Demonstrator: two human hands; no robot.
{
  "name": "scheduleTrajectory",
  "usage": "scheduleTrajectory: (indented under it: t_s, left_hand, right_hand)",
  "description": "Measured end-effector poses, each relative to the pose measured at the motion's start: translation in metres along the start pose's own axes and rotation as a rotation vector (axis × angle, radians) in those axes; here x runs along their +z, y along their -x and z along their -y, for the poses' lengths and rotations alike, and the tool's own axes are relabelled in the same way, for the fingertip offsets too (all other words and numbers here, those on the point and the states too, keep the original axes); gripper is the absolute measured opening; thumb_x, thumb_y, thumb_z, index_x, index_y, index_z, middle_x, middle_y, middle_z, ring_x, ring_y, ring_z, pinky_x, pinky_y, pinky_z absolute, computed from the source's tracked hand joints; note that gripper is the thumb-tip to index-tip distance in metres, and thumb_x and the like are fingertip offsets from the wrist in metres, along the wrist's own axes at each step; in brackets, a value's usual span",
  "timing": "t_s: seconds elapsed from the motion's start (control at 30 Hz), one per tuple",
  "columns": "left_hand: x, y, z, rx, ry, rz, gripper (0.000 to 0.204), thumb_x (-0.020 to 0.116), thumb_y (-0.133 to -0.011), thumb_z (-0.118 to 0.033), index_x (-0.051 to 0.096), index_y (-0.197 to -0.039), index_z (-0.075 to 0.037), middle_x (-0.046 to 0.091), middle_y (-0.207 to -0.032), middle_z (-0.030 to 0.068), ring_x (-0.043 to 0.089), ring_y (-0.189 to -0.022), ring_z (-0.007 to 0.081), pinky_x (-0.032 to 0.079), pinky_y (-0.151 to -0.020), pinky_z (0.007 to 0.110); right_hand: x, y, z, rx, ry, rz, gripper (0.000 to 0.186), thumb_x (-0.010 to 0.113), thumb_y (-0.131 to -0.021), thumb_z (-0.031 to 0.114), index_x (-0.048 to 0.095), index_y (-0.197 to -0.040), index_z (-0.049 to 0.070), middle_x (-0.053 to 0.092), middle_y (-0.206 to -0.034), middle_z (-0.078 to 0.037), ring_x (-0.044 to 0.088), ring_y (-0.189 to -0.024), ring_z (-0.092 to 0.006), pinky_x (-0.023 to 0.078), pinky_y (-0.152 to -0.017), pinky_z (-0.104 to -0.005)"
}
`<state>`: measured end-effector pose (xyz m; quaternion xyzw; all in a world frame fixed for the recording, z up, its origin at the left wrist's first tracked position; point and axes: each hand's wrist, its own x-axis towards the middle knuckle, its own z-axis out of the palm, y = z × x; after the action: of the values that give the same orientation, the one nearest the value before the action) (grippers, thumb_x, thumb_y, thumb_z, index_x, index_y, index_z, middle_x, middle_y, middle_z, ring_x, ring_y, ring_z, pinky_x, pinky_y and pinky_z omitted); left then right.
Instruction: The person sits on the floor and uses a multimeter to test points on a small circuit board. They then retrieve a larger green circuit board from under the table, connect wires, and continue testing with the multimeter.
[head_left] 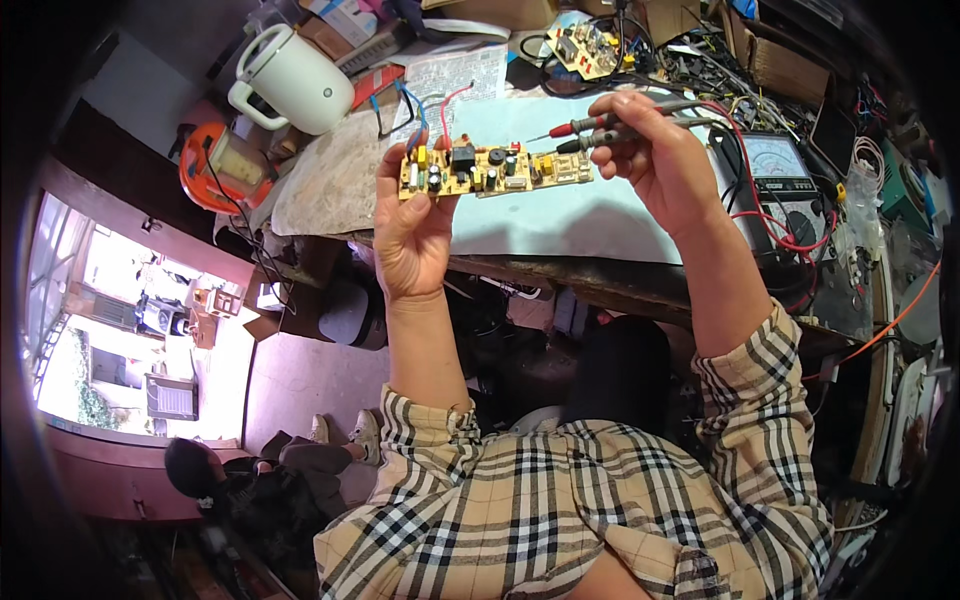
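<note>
- Yellow rectangular circuit board (495, 170), studded with small components, is raised above the pale blue bench mat (560, 215); our left hand (412, 235) pinches its left end.
- Our right hand (655, 150) is closed on two thin probes, one red-tipped (590, 125) and one black-tipped (600, 140), their points near the board's right end.
- We see a grey dial multimeter (780, 175) just right, and a white plastic kettle (290, 80) at far left.
</note>
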<state>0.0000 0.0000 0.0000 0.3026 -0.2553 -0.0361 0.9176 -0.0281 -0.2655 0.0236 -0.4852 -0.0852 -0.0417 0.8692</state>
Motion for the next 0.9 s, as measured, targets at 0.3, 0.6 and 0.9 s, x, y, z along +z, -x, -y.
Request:
scheduleTrajectory:
  t_s: [0.3,0.6,0.9]
  left_hand:
    - [-0.001,-0.001,-0.002,0.054,0.029,-0.014,0.062,0.061,-0.076,0.013,0.045,-0.133,-0.005,0.048,-0.139,0.0159,0.044,-0.133,0.0337,0.040,-0.111,0.050]
    - [0.002,-0.003,-0.001,0.061,-0.007,0.008,0.063,0.060,-0.075,0.014,0.045,-0.133,-0.005,0.047,-0.140,0.0156,0.041,-0.135,0.0347,0.040,-0.111,0.051]
    - [-0.018,-0.005,0.030,0.134,-0.421,-0.188,0.052,0.058,-0.079,0.008,0.049,-0.129,-0.006,0.058,-0.120,0.0071,0.056,-0.108,0.0149,0.047,-0.091,0.027]
  right_hand:
    - [0.007,0.002,0.002,0.036,0.040,0.040,0.027,0.052,-0.100,0.026,0.060,-0.107,0.000,0.059,-0.089,-0.006,0.063,-0.066,-0.0101,0.051,-0.054,-0.0196]
    - [0.004,0.000,-0.003,0.051,0.072,0.031,0.026,0.052,-0.100,0.026,0.059,-0.106,0.001,0.058,-0.090,-0.007,0.063,-0.065,-0.0111,0.050,-0.054,-0.0214]
    - [-0.008,-0.007,-0.004,-0.025,-0.009,-0.014,0.019,0.054,-0.098,0.022,0.059,-0.103,0.004,0.056,-0.086,-0.004,0.059,-0.062,-0.0137,0.046,-0.051,-0.0253]
